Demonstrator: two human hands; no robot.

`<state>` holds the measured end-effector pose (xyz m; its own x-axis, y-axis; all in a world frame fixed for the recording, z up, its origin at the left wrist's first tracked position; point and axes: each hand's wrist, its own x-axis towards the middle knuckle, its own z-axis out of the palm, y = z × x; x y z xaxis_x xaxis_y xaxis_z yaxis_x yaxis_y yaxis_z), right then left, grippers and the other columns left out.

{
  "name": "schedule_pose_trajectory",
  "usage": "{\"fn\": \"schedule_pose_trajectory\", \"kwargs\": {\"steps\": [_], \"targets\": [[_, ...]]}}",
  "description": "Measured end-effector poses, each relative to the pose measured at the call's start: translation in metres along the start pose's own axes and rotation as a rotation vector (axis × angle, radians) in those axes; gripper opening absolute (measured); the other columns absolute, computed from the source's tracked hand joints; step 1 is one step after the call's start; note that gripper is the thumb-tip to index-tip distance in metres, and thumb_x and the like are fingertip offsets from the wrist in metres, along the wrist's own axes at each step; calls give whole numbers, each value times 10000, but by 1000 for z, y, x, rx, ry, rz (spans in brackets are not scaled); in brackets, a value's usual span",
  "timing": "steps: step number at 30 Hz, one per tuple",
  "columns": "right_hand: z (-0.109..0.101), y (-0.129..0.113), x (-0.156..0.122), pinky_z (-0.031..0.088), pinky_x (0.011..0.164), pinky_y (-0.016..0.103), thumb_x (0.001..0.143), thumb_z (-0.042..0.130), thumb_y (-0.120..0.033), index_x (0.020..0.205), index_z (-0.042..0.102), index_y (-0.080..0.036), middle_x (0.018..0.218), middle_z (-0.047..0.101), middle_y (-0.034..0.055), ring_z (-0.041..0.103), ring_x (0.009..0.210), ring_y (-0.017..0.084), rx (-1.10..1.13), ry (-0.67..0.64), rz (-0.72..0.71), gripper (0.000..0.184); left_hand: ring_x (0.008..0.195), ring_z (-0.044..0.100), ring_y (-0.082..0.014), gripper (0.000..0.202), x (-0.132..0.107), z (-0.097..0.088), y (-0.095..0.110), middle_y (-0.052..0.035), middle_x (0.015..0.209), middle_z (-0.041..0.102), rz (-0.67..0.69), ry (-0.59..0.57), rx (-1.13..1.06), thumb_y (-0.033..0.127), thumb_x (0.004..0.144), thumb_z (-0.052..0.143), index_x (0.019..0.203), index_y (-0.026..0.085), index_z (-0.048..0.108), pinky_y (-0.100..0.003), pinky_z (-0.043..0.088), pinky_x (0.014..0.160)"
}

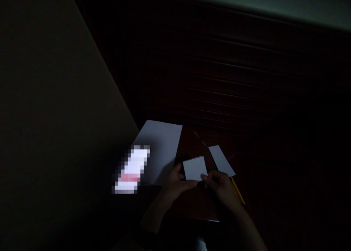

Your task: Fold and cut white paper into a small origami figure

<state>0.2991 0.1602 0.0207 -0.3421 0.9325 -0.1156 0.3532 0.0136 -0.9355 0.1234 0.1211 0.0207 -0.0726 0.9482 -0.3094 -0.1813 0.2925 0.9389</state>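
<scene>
A small white piece of folded paper (194, 168) is held up between both hands, over a dark tabletop. My left hand (175, 183) grips its left side and lower edge, the thumb lying along the bottom. At the lower right corner, my right hand (219, 185) pinches the paper between thumb and fingers. Its upper edge shows more than one layer. Just beyond my right hand lies a narrow white paper strip (221, 161). A large white sheet (161, 145) rests to the left, partly behind my left hand.
A lit, pixelated screen (131, 170) stands at the left, overlapping the large sheet. A yellow pencil-like stick (238, 190) lies right of my right hand, and a thin pen-like object (200, 139) lies beyond the paper. A pale wall or panel (60, 97) rises at left. The room is very dark.
</scene>
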Motion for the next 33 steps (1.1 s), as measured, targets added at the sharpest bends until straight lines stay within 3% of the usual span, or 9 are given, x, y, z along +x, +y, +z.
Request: {"fn": "schedule_pose_trajectory", "kwargs": {"steps": [7, 14, 20, 24, 27, 30, 33], "targets": [[-7, 2, 0, 344, 532, 222, 794, 534, -445, 599, 586, -163, 568, 547, -11, 486, 567, 130, 16, 13, 34, 348, 681, 658, -226, 485, -5, -3, 1, -62, 706, 686, -18, 64, 62, 242, 571, 742, 993, 163, 517, -294, 480, 601], [-9, 6, 2, 341, 538, 229, 779, 559, -438, 575, 574, -159, 561, 548, -6, 476, 560, 127, 54, 26, 35, 346, 665, 662, -217, 414, -6, -5, 6, -47, 664, 688, -2, 25, -8, 197, 586, 721, 943, 171, 512, -299, 477, 623], [-15, 13, 3, 320, 483, 227, 747, 582, -468, 592, 564, -168, 550, 542, -5, 458, 500, 123, 149, 139, 104, 338, 711, 664, -227, 396, 2, -18, -4, -92, 726, 703, -78, 58, -52, 224, 592, 731, 926, 146, 535, -262, 458, 587], [-15, 14, 4, 335, 485, 225, 756, 585, -449, 601, 566, -168, 566, 548, 0, 472, 527, 127, 137, 109, 89, 321, 792, 656, -230, 386, 2, -14, -9, -118, 859, 696, -97, -23, -25, 331, 659, 692, 969, 134, 575, -248, 447, 589], [-11, 8, 3, 374, 516, 231, 767, 586, -420, 604, 576, -161, 580, 572, 9, 508, 564, 138, 131, 16, 73, 306, 702, 657, -200, 313, 2, -7, -12, -119, 841, 697, -52, -106, 38, 386, 702, 645, 861, 118, 622, -213, 403, 500], [-5, 2, 2, 445, 640, 275, 744, 630, -363, 804, 608, -168, 773, 651, 40, 586, 721, 188, 234, -60, 51, 205, 602, 641, -170, 298, 3, -5, -16, -114, 770, 703, -25, -102, 79, 405, 728, 613, 766, 110, 630, -193, 346, 438], [1, -1, 2, 465, 730, 324, 683, 697, -290, 1016, 560, -189, 944, 652, 56, 595, 858, 230, 310, -82, 24, 375, 561, 624, -153, 295, 5, -7, -20, -108, 733, 702, -13, -139, 107, 400, 729, 614, 739, 106, 635, -188, 333, 423]]}}
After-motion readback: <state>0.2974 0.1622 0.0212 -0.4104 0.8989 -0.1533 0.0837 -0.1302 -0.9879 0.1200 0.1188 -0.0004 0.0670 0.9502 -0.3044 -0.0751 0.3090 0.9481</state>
